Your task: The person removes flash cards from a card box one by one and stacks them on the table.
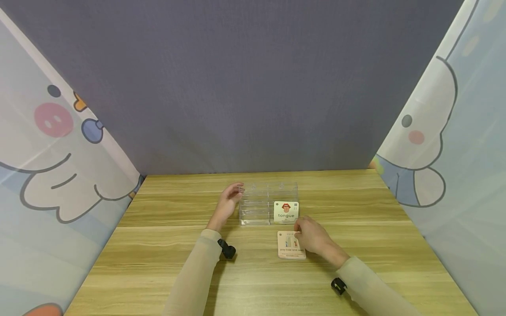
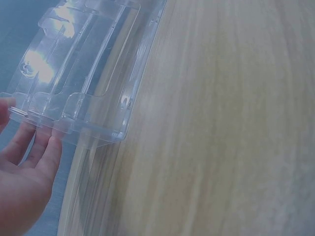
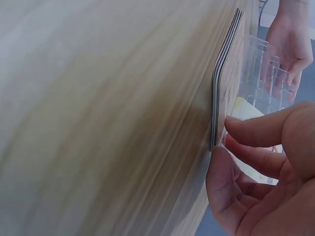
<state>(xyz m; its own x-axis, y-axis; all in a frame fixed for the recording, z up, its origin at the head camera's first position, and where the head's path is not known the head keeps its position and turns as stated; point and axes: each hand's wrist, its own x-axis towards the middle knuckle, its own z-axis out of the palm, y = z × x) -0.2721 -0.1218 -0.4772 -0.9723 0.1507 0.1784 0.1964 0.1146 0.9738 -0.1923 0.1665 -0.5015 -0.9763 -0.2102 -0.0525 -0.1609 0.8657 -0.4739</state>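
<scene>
Nearest the person, two forearms in pale sleeves reach out over the wooden table (image 1: pixel 166 245), each with a small black wrist camera strapped on. The right hand (image 1: pixel 312 239) rests on a low stack of cards (image 1: pixel 290 248) lying flat on the table; the top card shows a small picture and a printed line too small to read with certainty. In the right wrist view the fingertips (image 3: pixel 236 125) and thumb press at the near edge of the stack, the fingers bent around the top card's corner, though whether that card is already lifted free cannot be told.

Just beyond the stack stands a clear plastic tiered holder (image 1: pixel 262 204). One card marked "tongue" (image 1: pixel 286 211), with a drawing of a mouth, stands upright in its front right slot, close to the right hand's knuckles.

The left hand (image 1: pixel 229 202) is at the holder's left end, fingers loosely extended and touching its side wall; the left wrist view shows the fingertips (image 2: pixel 47 147) lying against the transparent edge, not wrapped round it.

Behind the table hangs a grey backdrop (image 1: pixel 245 87), flanked by curtains with cartoon figures (image 1: pixel 51 145).
</scene>
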